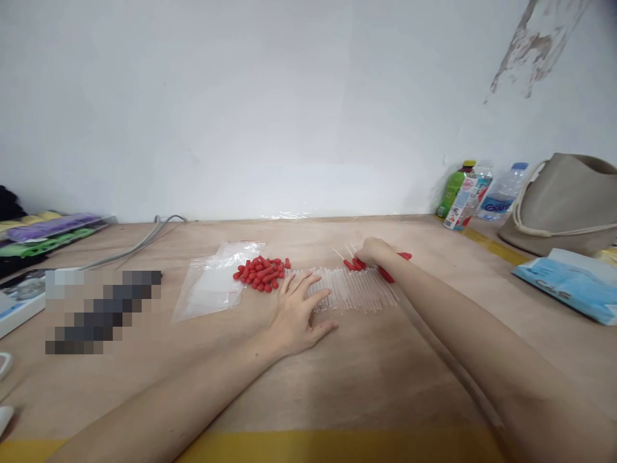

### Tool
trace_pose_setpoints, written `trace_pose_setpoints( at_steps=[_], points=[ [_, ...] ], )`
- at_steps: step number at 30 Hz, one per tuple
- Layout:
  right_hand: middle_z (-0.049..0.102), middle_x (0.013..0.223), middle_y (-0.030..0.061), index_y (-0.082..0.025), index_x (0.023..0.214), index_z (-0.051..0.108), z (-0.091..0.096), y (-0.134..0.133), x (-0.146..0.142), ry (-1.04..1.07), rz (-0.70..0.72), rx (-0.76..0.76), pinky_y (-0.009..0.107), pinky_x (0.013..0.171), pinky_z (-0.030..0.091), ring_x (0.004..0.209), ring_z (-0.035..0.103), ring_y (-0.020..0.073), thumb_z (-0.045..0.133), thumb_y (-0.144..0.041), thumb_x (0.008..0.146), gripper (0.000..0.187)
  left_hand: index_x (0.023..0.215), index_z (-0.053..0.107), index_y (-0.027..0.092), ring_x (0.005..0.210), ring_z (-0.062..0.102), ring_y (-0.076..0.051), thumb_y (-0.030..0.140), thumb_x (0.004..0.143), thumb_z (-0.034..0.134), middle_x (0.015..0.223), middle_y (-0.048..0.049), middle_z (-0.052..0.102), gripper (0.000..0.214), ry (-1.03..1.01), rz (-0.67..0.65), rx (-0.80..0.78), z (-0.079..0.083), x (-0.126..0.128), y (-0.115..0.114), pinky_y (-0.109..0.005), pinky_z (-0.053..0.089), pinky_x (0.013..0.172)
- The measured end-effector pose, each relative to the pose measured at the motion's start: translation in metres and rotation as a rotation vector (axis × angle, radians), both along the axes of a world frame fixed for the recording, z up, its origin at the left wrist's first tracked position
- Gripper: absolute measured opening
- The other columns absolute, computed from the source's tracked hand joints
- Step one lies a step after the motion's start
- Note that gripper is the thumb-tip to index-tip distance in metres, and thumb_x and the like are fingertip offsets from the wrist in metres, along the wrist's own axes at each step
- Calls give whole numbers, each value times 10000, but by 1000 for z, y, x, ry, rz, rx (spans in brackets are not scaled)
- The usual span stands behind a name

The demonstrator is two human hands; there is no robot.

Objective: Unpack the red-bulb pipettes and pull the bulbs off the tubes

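Observation:
Fingers spread, my left hand (299, 315) lies open at the left end of a row of thin clear tubes (357, 289), fingertips touching that end. Just left of it is a pile of red rubber bulbs (260, 275). My right hand (375, 251) reaches beyond the row, with its fingers curled down and pressed together among more red bulbs (359, 263). Thin clear stems stick out to the upper left of these bulbs. The fingertips are hidden behind the hand, so what they grip cannot be made out. Another red bulb (385, 274) shows beside my right wrist.
Clear zip bags (212, 283) lie left of the pile. A blue packet (563, 283), a grey bag (563, 206), a carton (467, 200) and bottles (501, 196) stand or lie at the right. At the left are a grey cable (139, 244) and colourful packs (53, 228).

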State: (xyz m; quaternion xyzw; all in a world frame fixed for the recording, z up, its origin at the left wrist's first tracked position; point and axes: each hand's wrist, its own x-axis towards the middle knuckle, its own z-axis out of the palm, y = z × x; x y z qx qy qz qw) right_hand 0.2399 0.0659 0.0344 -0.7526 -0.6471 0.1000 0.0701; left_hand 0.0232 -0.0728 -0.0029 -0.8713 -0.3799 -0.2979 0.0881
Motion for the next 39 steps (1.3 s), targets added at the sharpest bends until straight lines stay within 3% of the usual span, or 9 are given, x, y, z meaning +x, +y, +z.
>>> trace_pose_setpoints(
  at_steps=[4, 8, 10, 14, 17, 21, 26, 33, 39],
  points=[
    [528, 441, 46, -165, 455, 550, 3, -4, -4, -10, -14, 85, 359, 574, 373, 524, 565, 227, 659, -198, 533, 138, 1087, 571, 219, 1189, 396, -293, 429, 746, 597, 1200, -111, 523, 401, -47, 96, 30, -4, 1, 6, -538, 243, 995],
    [608, 624, 75, -169, 648, 585, 14, -25, -7, -10, 25, 332, 412, 744, 312, 717, 576, 234, 486, -293, 764, 196, 1115, 552, 193, 1190, 385, -308, 512, 723, 587, 1219, -135, 500, 507, -56, 118, 35, -5, 2, 7, -535, 253, 993],
    [634, 739, 64, -184, 794, 585, 15, -44, -5, 16, 112, 503, 395, 788, 281, 816, 555, 223, 416, -321, 828, 220, 1157, 520, 189, 1197, 373, -311, 517, 724, 580, 1229, -136, 489, 547, -61, 92, 48, -4, 3, 6, -531, 253, 997],
    [644, 790, 61, -167, 1030, 551, 0, -87, 4, -27, 507, 913, 360, 768, 279, 842, 519, 220, 491, -297, 832, 245, 1300, 367, 171, 1244, 315, -313, 449, 761, 558, 1314, -148, 403, 636, -114, 107, 130, -1, 3, 3, -509, 254, 1009],
    [637, 782, 37, -207, 977, 585, -21, -114, 7, -117, 647, 1049, 367, 797, 272, 781, 519, 182, 494, -265, 846, 170, 1314, 354, 178, 1277, 273, -313, 396, 785, 544, 1368, -151, 343, 603, -112, 113, 214, 1, 3, 1, -503, 240, 1020],
    [632, 790, 11, -217, 856, 609, -39, -134, -2, -42, 764, 1071, 393, 896, 251, 794, 530, 156, 522, -232, 824, 94, 1229, 473, 214, 1265, 329, -267, 291, 833, 506, 1319, -109, 442, 405, -2, 12, 246, 2, 2, 2, -485, 239, 1034],
    [644, 756, -20, -214, 842, 612, -41, -137, -14, -3, 896, 1048, 388, 934, 246, 801, 561, 135, 534, -242, 817, 87, 960, 617, 210, 1081, 542, -197, 206, 851, 492, 1046, -44, 650, 166, 25, -117, 286, -2, -1, 6, -424, 354, 978],
    [677, 768, -35, -218, 813, 612, -44, -133, -13, 4, 927, 1055, 376, 919, 277, 772, 570, 118, 552, -249, 820, 68, 889, 604, 154, 988, 602, -176, 132, 833, 490, 924, -38, 688, 128, 37, -214, 319, -3, 1, 4, -370, 429, 929],
    [689, 808, -12, -207, 843, 619, -45, -132, -11, 2, 972, 1110, 321, 780, 373, 787, 583, 125, 554, -220, 820, 70, 850, 602, 150, 924, 629, -166, 106, 826, 475, 874, -44, 693, 137, 5, -223, 280, -1, 1, 0, -433, 334, 1023]
  ],
)
